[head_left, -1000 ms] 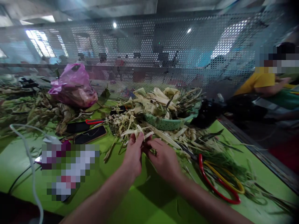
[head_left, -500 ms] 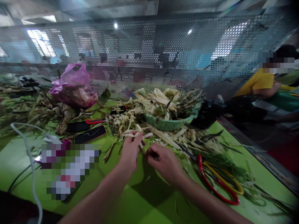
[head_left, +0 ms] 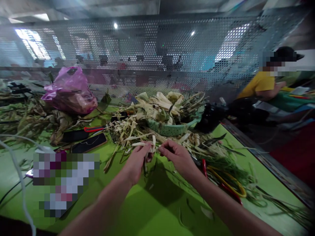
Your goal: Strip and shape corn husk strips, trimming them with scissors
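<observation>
Several pale plant strips (head_left: 139, 144) cross one another above the green table (head_left: 157, 203). My left hand (head_left: 139, 160) is closed in a pinch where the strips cross, one end standing up and another pointing left. Just to its right, my right hand (head_left: 178, 159) pinches thumb and forefinger by the right-hand end of a strip. The tips of that hand's fingers hide most of this end. Behind both hands lies a heap of chopped pale plant pieces (head_left: 128, 129). Scissors with red and yellow handles (head_left: 227, 180) lie partly beneath my right forearm.
A green plastic basket (head_left: 169, 128) heaped with dry husks stands behind my hands. Leftward are a pink plastic bag (head_left: 71, 95), a dark phone (head_left: 90, 143), a red-handled cutter (head_left: 94, 128) and a white cable (head_left: 18, 170). A perforated metal screen (head_left: 147, 49) rises behind. A person in yellow (head_left: 264, 83) sits at right.
My right hand has risen from below the crossed strips to a strip's right end and now pinches there. My left hand keeps its hold, with the strips turned slightly. The view has shifted rightward.
</observation>
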A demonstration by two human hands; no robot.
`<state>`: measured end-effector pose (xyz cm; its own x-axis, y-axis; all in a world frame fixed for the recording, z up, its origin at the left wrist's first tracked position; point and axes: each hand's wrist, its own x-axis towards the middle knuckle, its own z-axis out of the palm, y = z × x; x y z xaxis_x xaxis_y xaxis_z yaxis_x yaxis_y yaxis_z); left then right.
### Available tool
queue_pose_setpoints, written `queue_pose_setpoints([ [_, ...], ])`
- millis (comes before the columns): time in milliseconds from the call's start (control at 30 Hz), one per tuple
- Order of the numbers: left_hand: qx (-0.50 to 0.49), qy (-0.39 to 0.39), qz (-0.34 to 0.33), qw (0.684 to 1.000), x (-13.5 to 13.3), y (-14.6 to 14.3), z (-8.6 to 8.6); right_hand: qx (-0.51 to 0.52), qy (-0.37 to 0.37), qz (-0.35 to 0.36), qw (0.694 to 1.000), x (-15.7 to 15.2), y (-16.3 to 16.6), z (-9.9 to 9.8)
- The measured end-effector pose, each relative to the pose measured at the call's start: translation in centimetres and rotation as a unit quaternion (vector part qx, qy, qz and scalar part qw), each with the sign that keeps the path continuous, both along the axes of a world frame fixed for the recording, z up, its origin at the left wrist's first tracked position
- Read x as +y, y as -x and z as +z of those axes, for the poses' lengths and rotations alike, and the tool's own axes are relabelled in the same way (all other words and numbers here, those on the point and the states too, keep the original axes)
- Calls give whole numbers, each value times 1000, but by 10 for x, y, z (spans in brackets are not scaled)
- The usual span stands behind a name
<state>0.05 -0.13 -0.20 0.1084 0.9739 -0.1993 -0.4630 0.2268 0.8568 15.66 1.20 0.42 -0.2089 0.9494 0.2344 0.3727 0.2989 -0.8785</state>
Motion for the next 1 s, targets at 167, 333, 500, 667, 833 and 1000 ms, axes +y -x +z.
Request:
queue_pose_setpoints([
  [167, -20, -18, -8, 1000, 4, 4, -2, -14, 9, -23, 1000, 6, -7, -3],
  [333, 61, -32, -25, 997, 2, 4, -3, 17, 14, 3, 1000, 3, -6, 5],
  [500, 101, -47, -71, 991, -4, 0, -3, 124, 64, 38, 989, -1, -2, 11],
  [667, 108, -55, -89, 989, -9, -2, -1, 159, 67, 14, 985, -3, -1, 9],
  [833, 161, -89, -141, 973, -13, 1, 10, 200, 105, -36, 974, 1, -3, 4],
  [1000, 207, -97, -160, 960, -11, 3, 10, 111, 57, -31, 992, 5, -9, 6],
])
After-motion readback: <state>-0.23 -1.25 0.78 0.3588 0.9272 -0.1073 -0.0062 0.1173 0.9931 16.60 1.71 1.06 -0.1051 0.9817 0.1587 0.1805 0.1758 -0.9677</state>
